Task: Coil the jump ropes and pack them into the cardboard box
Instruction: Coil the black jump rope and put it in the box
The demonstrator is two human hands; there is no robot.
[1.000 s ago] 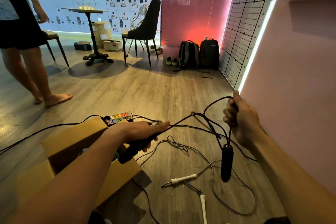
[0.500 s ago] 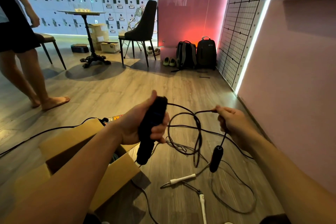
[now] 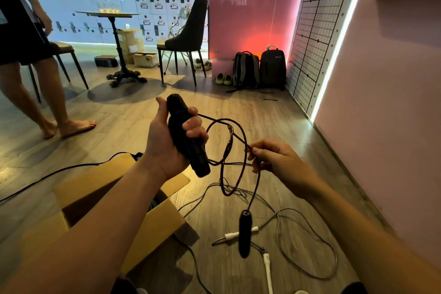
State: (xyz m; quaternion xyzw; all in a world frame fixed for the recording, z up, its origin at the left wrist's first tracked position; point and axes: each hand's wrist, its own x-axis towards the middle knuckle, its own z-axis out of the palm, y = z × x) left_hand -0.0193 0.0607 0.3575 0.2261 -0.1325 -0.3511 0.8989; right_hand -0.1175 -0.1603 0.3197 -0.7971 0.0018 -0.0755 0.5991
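Bare legs [image 3: 51,100] of a bystander stand at far left on the wood-plank floor [image 3: 133,112]. An open brown cardboard box [image 3: 155,224] sits on the floor at lower left, partly under the person's left forearm. Above it, the left hand [image 3: 164,148] grips one thick black foam jump-rope handle [image 3: 185,136], fingers wrapped round it, held roughly upright and tilted. The thin dark rope [image 3: 230,137] runs from that handle in a hanging loop to the right hand [image 3: 276,160], which pinches it between thumb and fingertips. Below, the second black handle [image 3: 244,234] dangles just above the floor. A white-handled jump rope [image 3: 230,235] with grey cord lies uncoiled there, outside the box.
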